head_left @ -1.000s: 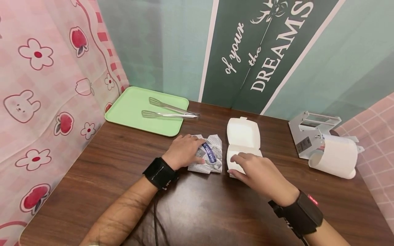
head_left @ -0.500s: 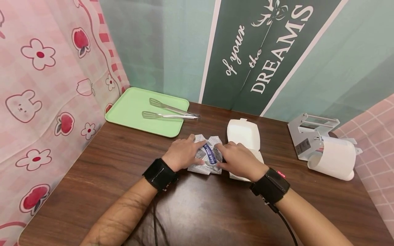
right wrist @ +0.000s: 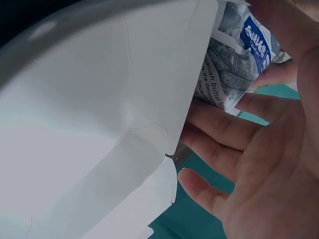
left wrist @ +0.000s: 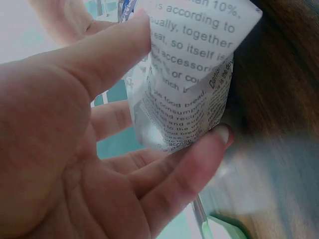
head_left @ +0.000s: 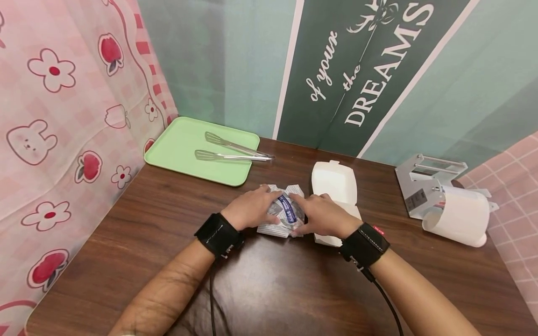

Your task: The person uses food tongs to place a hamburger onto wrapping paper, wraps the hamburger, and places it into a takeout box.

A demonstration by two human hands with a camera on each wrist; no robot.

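A parcel wrapped in printed white paper [head_left: 290, 212], with a blue label across its top, lies on the table between my two hands. My left hand [head_left: 249, 208] holds its left side; in the left wrist view, thumb and fingers bend about the paper [left wrist: 184, 84]. From the right, my right hand [head_left: 323, 215] grips the other side. The right wrist view shows the label [right wrist: 256, 40] and fingers passing under the wrapping. Just beyond this hand stands an open white lidded carton [head_left: 334, 181], its lower half partly covered by the hand.
At the back left lies a green tray [head_left: 176, 154] with metal tongs [head_left: 235, 157] overhanging its right edge. A metal rack with a white roll [head_left: 456, 214] stands on the right. Black cables trail from both wrist straps. Curtains border the brown table [head_left: 269, 289].
My right hand has moved left from the carton to the parcel's right side and now holds it. My left hand has stayed at the parcel's left side.
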